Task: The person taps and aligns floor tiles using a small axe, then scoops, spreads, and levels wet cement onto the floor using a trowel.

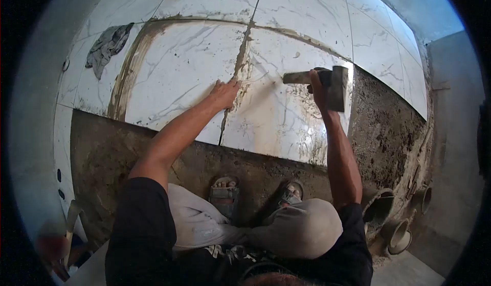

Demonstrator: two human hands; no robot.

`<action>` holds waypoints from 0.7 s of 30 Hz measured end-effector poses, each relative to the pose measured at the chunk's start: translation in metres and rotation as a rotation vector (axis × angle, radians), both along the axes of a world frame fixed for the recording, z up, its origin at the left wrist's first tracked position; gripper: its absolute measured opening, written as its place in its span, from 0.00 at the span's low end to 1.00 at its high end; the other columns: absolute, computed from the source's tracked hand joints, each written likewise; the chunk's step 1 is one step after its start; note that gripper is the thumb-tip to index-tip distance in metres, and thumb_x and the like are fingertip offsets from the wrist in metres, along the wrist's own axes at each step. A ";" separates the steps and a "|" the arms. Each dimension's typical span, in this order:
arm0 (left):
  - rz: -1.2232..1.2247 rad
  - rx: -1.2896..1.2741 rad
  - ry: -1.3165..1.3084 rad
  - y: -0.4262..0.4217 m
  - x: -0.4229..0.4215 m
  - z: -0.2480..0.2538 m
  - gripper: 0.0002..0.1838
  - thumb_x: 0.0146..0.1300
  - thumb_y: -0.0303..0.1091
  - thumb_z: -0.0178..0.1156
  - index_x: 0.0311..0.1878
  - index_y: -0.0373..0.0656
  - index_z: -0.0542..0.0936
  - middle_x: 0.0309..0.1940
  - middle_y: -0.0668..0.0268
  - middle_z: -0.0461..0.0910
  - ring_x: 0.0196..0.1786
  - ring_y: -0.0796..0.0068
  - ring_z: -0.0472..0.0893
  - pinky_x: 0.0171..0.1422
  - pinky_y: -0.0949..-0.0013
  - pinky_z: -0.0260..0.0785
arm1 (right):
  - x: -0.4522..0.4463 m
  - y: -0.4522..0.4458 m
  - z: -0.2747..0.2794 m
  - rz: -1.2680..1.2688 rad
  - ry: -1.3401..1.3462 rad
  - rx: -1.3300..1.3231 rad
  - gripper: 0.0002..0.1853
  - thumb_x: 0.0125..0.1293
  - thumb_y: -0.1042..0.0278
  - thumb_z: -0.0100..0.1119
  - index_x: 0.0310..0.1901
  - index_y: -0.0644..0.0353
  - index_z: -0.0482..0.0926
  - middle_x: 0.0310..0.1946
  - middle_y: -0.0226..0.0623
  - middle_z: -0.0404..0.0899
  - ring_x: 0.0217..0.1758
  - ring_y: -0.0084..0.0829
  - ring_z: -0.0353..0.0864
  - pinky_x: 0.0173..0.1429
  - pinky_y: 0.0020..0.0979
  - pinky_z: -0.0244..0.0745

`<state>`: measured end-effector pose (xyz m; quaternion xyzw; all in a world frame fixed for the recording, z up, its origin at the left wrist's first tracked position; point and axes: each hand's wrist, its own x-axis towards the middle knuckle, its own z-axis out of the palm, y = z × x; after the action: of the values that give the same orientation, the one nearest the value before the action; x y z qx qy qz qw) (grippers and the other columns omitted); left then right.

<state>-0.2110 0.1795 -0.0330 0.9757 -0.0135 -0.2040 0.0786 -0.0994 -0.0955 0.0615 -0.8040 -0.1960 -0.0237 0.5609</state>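
My left hand (225, 92) lies with its fingers stretched out over the mortar-smeared joint (240, 63) between two white marbled floor tiles. Its fingertips are at the seam, and nothing is held in it. A mallet (336, 89) with a thick grey head is in my right hand (319, 92), gripped close to the head, with the handle pointing left. It is over the right tile (271, 122), which is streaked with wet brown mortar. The left tile (179, 76) has only scattered specks and a dirty left edge.
A grey rag (107, 48) rests on tiles at the upper left. Bare mortar bed (381, 112) lies right of the right tile, and rough ground (123, 153) runs along the near edge. Buckets (396, 235) stand at lower right; a wooden handle (71, 229) shows at lower left.
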 end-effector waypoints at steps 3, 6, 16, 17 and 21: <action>0.004 -0.020 0.016 -0.007 -0.008 0.002 0.50 0.37 0.33 0.72 0.66 0.38 0.57 0.65 0.53 0.59 0.59 0.52 0.71 0.64 0.44 0.58 | -0.023 0.007 -0.003 0.001 0.138 0.043 0.15 0.61 0.60 0.60 0.37 0.65 0.73 0.21 0.35 0.75 0.20 0.22 0.73 0.23 0.25 0.70; 0.036 -0.036 0.067 -0.007 -0.001 0.017 0.50 0.37 0.31 0.73 0.66 0.39 0.57 0.67 0.52 0.56 0.60 0.52 0.70 0.65 0.43 0.56 | -0.014 0.009 -0.008 0.051 0.107 -0.033 0.15 0.61 0.60 0.60 0.39 0.66 0.76 0.22 0.35 0.76 0.21 0.22 0.75 0.24 0.24 0.72; 0.012 0.003 0.086 -0.007 -0.006 0.008 0.51 0.37 0.32 0.73 0.67 0.39 0.56 0.68 0.53 0.53 0.61 0.54 0.69 0.65 0.46 0.59 | -0.063 0.021 0.003 0.134 0.044 -0.011 0.15 0.63 0.61 0.57 0.40 0.67 0.73 0.23 0.38 0.78 0.19 0.22 0.76 0.24 0.24 0.71; 0.004 0.010 0.054 -0.006 -0.004 0.008 0.51 0.37 0.32 0.73 0.66 0.39 0.57 0.68 0.53 0.53 0.61 0.55 0.70 0.64 0.46 0.59 | -0.061 0.024 -0.013 0.189 -0.058 -0.040 0.15 0.63 0.61 0.57 0.40 0.67 0.74 0.23 0.37 0.78 0.19 0.22 0.75 0.25 0.24 0.70; -0.011 0.015 0.024 0.000 -0.001 0.000 0.50 0.36 0.31 0.73 0.65 0.39 0.58 0.68 0.54 0.55 0.58 0.55 0.72 0.63 0.47 0.61 | -0.077 0.022 0.023 0.155 0.181 -0.090 0.12 0.64 0.64 0.57 0.39 0.66 0.75 0.20 0.35 0.78 0.19 0.22 0.75 0.27 0.23 0.70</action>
<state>-0.2117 0.1799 -0.0330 0.9737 -0.0162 -0.2160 0.0703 -0.1763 -0.0737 0.0842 -0.8095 -0.2071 0.1015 0.5400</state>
